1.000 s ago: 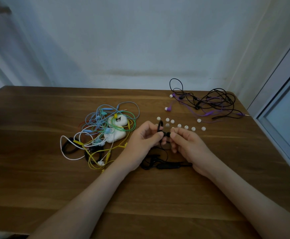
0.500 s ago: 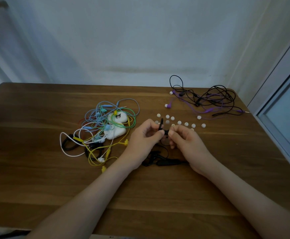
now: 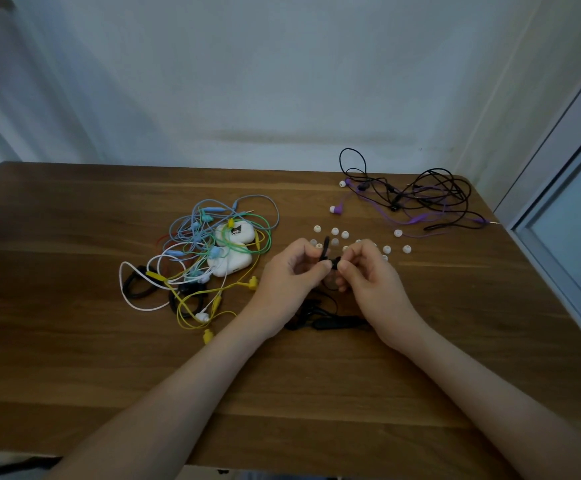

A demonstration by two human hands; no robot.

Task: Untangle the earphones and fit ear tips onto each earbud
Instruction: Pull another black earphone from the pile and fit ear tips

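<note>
My left hand [image 3: 291, 275] pinches a black earbud [image 3: 330, 259] with an ear hook at the middle of the wooden table [image 3: 74, 341]. My right hand [image 3: 372, 278] pinches the same earbud from the right, fingertips meeting those of the left. Whether an ear tip sits between the fingers is hidden. The black earphone's cable and remote [image 3: 330, 322] lie on the table under my wrists. Several loose white ear tips [image 3: 387, 250] are scattered just beyond my hands.
A tangle of coloured earphones [image 3: 206, 258], blue, green, yellow, white and black, lies to the left around two white cases [image 3: 228, 263]. Black and purple earphones [image 3: 417, 199] lie at the back right. A window frame [image 3: 559, 209] borders the table's right edge.
Both hands stay pinched on the black earbud with only slight finger shifts. The view has tilted a little, so everything sits slightly higher in frame than a second ago.
</note>
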